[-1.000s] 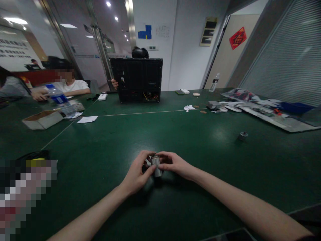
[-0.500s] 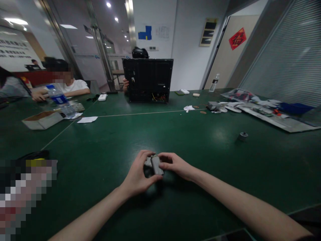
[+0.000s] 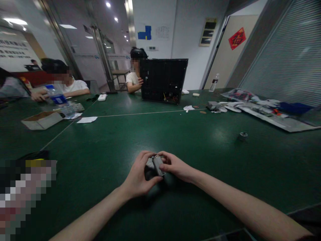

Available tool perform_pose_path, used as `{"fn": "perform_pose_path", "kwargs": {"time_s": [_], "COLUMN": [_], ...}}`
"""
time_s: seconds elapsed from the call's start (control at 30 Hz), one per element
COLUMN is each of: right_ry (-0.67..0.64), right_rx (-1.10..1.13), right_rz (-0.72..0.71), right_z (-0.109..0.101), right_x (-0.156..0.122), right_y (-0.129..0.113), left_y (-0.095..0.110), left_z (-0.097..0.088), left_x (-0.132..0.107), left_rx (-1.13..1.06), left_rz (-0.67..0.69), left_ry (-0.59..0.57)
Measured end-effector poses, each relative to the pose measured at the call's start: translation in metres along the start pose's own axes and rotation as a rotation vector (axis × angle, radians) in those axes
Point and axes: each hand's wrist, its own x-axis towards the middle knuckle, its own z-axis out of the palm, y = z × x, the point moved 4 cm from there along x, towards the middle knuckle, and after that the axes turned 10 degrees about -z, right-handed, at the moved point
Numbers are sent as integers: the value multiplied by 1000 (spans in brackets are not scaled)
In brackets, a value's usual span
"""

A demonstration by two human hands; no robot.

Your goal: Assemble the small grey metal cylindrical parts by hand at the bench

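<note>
My hands meet low at the centre of the green table, both gripping a small grey metal part (image 3: pixel 158 165). It looks like a short cylinder or block and tilts, with its top toward my left hand. My left hand (image 3: pixel 139 174) curls around it from the near side, and my right hand (image 3: pixel 175 166) pinches it from the right. A pale piece (image 3: pixel 149 163) and a dark shape sit behind my left fingers, partly hidden, and I cannot tell what they are.
A co-worker behind the far table holds a black computer case (image 3: pixel 163 80). At left are another seated person, a water bottle (image 3: pixel 57 95) and a cardboard box (image 3: pixel 42 121). A small dark cylinder (image 3: pixel 242 136) stands right; papers and boards (image 3: pixel 273 117) lie far right.
The grey part has turned in my fingers, from near upright to tilted. The black case has moved right along the far table, and the person holding it now shows at its left.
</note>
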Motion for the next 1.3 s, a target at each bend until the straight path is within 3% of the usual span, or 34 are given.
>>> {"fn": "perform_pose_path", "kwargs": {"time_s": [0.57, 0.83, 1.3], "right_ry": [-52, -132, -66], "right_rx": [-140, 41, -46], "right_rz": [-89, -39, -65], "right_z": [3, 4, 1], "right_x": [0, -2, -1], "right_y": [-1, -3, -1], "left_y": [-3, -4, -4], "left_z": [2, 2, 2], "left_x": [-1, -2, -2], "left_rx": [26, 31, 47], "left_rz": [9, -1, 13], "left_ry": [25, 49, 62]}}
